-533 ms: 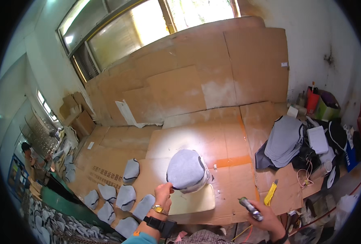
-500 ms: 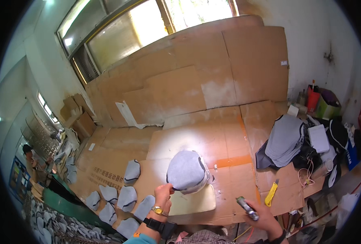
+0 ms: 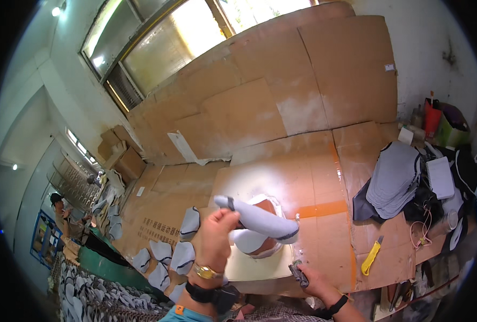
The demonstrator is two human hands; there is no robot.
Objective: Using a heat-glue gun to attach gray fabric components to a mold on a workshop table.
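My left hand (image 3: 218,233) pinches the edge of a grey fabric piece (image 3: 265,221) with dark trim. The piece is tilted nearly edge-on above a round white-and-brown block (image 3: 252,244). That block stands on a cream pad (image 3: 243,270). Closed around a small dark, silvery metal tool (image 3: 298,273), my right hand (image 3: 316,282) is low and right of the pad; the tool's exact kind does not show. Several similar grey pieces (image 3: 183,256) lie spread out left of my left hand.
A yellow utility knife (image 3: 371,257) lies on the cardboard-covered table (image 3: 324,257). Farther right are a stack of grey pieces (image 3: 394,172), a white notepad (image 3: 439,177) and a red container (image 3: 432,119). At far left, another person (image 3: 61,214) stands beyond a green container (image 3: 99,260).
My left hand has lifted the grey piece off the round block and tipped it on edge, baring the block's top. My right hand has moved left with the tool. The view has shifted.
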